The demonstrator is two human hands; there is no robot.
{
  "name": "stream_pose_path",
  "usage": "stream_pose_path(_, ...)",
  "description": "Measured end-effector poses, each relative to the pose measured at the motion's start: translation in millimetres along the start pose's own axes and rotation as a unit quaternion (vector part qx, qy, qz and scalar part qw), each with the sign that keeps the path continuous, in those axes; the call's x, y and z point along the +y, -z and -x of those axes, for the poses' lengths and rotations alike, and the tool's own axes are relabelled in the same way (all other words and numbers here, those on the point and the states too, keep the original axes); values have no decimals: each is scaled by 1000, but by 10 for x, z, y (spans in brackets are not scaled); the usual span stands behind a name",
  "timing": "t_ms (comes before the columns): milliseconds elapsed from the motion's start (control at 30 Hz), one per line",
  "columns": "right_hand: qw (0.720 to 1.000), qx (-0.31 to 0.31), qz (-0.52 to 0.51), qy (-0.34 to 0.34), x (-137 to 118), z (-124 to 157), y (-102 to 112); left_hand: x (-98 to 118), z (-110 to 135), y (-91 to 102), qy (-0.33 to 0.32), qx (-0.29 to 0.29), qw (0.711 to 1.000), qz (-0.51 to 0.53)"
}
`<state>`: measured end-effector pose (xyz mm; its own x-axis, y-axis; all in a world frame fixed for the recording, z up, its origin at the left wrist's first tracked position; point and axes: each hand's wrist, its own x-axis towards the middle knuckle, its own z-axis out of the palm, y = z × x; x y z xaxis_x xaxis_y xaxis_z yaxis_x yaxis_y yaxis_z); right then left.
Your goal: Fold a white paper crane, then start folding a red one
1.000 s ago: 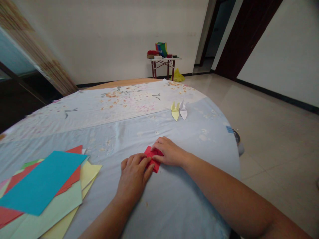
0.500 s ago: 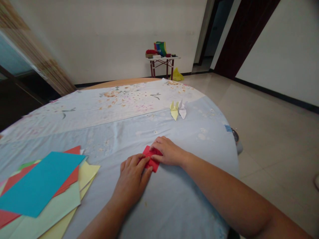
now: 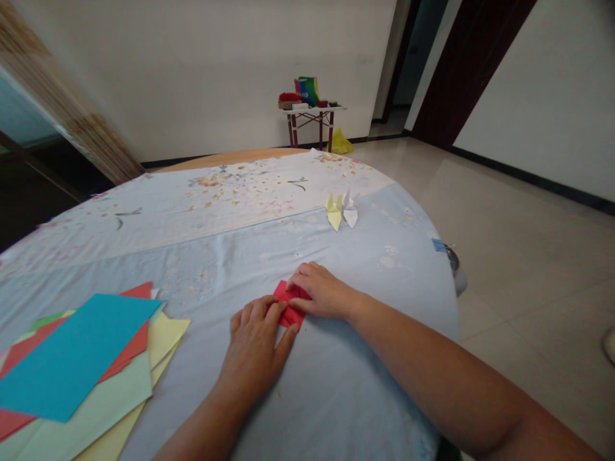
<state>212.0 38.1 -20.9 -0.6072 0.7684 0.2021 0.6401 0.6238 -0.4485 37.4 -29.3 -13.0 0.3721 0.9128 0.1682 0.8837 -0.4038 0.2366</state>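
Observation:
A small folded piece of red paper [image 3: 290, 315] lies on the cloth between my hands, partly covered by fingers. My left hand [image 3: 257, 336] presses on its left and lower edges, thumb along the bottom corner and fingers bent over the side. From the right, my right hand [image 3: 321, 291] pinches the upper right part with thumb and curled fingers. Farther off stand two folded paper figures, a yellow one [image 3: 334, 214] and a white one [image 3: 350, 211], side by side with pointed tips.
A fanned stack of coloured sheets lies at the left, topped by a blue sheet [image 3: 81, 355]. The round table wears a floral tablecloth [image 3: 230, 237]. Beyond it, a small side table [image 3: 312, 110] holds a colourful bag, with a yellow plastic bag [image 3: 342, 142] on the floor.
The view has shifted very slightly. Both hands keep almost the same place on the red paper; the left thumb has moved a little away from its fingers.

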Motion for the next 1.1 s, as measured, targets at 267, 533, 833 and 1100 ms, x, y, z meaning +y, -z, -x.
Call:
stream_pose_path(267,1000,-1,-4,1,12,-7,2,6,-7,-12,9,-2,1000,12)
stream_pose_path(533,998,24,-61,-25,-49,48,97,-22,9,11,-4,-8,1000,16)
stream_pose_path(833,996,-61,-65,30,-95,79,156,-104,21,51,-27,-27,999,38)
stream_pose_path(1100,990,-107,-85,24,-153,48,175,-92,-59,36,2,-8,999,48)
